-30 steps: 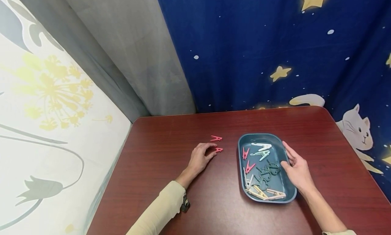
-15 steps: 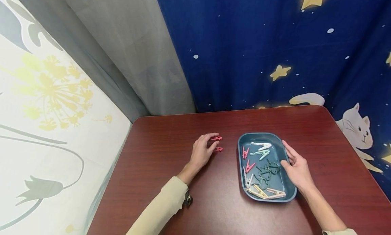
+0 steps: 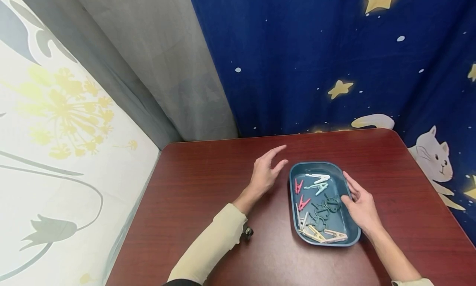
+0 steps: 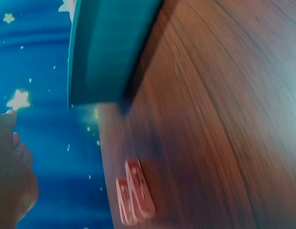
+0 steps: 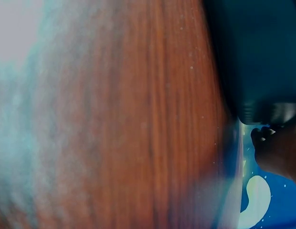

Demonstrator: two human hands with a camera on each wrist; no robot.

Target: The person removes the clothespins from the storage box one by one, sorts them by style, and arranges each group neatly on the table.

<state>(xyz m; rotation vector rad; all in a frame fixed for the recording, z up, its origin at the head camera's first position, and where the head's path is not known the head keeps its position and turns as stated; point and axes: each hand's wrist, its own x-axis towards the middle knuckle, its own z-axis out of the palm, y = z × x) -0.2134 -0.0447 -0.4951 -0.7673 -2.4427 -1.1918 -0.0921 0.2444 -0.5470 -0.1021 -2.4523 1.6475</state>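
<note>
My left hand [image 3: 263, 173] hovers over the table just left of a blue-green tray [image 3: 292, 195], thumb and fingers spread with nothing between them. Two red clothespins [image 4: 133, 193] lie side by side on the table in the left wrist view; the hand hides them in the head view. My right hand [image 3: 363, 209] grips the tray's right side, thumb over the rim and fingers along the outer wall. Inside are two red clothespins [image 3: 303, 203], a white one [image 3: 320, 178], a mint one [image 3: 319, 188], several dark green round clips [image 3: 321, 211] and pale yellow and beige clothespins [image 3: 316, 235].
The reddish-brown wooden table [image 3: 201, 174] ends at a back edge against a blue star-patterned curtain [image 3: 290, 63]. A grey curtain [image 3: 167, 71] and a white patterned panel [image 3: 74, 153] stand on the left.
My left hand has gone from the nearer red clothespin to the farther one, then right and away toward the tray, its fingers spreading. The right hand and tray have stayed put.
</note>
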